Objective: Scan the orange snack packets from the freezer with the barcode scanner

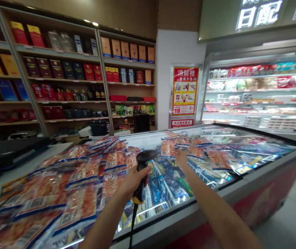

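My left hand (135, 178) is wrapped round the grip of a black and yellow barcode scanner (139, 192), its head raised and its cord hanging down. Out over the freezer, my right hand (181, 159) has closed fingers at the right edge of a clear packet of orange-red food (168, 148) with a barcode label; blur hides the fingertips. Similar packets (194, 151) lie on the glass around that hand. To the left of the scanner, a large spread of blue-edged packets (82, 200) overlaps in layers.
Below me is a chest freezer with a glass top (160, 207) and a grey rim (257, 169); colourful bags show through the glass. A dark flat object (13, 155) lies on the counter at left. Shelves of boxes (67, 69) and a lit chiller (259, 93) stand behind.
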The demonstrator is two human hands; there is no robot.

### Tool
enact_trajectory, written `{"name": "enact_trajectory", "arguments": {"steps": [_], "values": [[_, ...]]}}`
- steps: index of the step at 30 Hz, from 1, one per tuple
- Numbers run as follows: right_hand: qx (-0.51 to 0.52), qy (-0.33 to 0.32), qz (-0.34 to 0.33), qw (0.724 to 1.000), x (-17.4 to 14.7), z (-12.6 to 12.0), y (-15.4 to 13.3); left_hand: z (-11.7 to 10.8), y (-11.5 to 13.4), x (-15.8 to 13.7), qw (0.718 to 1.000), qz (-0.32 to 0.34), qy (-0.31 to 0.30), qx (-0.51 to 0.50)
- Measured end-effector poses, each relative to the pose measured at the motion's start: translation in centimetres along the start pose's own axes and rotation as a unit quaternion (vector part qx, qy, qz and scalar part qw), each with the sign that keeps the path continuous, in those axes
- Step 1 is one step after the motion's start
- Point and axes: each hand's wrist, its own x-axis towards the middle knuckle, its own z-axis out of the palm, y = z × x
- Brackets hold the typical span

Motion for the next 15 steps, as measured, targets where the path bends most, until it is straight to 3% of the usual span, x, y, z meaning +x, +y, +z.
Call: {"name": "enact_trajectory", "arguments": {"steps": [8, 15], "values": [[0.217, 0.049, -0.023, 0.975, -2.9, 1.7, -3.6, -1.4, -0.1, -1.7, 0.998, 0.014, 0.031, 0.047], [0.169, 0.033, -0.030, 0.985, -3.4, 2.1, -3.9, -2.0, -0.1, -2.0, 0.998, 0.040, 0.046, 0.035]]}}
